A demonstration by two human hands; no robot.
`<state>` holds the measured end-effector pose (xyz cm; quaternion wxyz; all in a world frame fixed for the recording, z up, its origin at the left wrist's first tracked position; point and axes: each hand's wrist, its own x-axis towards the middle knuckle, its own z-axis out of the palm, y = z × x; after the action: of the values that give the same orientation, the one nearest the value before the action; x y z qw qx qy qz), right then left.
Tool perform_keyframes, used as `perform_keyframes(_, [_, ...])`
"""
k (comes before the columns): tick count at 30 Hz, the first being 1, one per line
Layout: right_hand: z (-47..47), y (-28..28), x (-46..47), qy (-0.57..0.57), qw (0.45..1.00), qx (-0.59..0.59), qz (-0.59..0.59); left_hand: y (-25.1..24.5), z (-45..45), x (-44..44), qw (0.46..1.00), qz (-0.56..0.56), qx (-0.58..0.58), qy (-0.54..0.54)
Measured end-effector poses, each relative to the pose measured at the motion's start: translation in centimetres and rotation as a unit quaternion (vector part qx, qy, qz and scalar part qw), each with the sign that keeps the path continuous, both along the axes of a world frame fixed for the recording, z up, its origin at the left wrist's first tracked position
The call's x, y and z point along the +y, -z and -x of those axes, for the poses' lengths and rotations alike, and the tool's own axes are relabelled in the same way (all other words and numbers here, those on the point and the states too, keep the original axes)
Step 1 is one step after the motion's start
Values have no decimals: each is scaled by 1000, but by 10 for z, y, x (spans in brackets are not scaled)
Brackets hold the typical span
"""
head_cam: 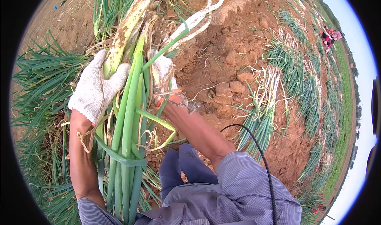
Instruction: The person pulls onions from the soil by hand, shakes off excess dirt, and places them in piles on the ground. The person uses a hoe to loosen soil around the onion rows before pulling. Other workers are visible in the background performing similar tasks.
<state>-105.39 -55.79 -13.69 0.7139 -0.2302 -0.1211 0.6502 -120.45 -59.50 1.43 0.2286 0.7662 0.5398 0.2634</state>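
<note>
A bunch of large green onions [126,126] is lifted close before me, green leaves towards my body and pale, soil-smeared stems pointing away. My left hand [95,86], in a white knitted glove, grips the bunch from the left, its thumb across a thick yellowish stem [119,43]. From the other side my right hand [163,68], also gloved, holds the bunch; leaves and dry skins hide part of its fingers. A bent green leaf [122,159] crosses the lower leaves like a band. White root ends [198,18] stick out beyond my right hand.
More green onions [47,76] lie heaped on the left. A loose bundle [263,106] rests on the reddish soil [223,76] to the right, with long rows of pulled onions [303,79] beyond. Other people [330,37] are far off. A black cable [265,156] hangs by my right arm.
</note>
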Motion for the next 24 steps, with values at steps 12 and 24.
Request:
perform_keyframes(12, [-594,-78,-239,465,370,-703,392,58,-476,-123,905,227,-252,256])
perform_keyframes(24, [-451,250,-463,-147,401,-681,595,323,-334,-69,878,437,3,197])
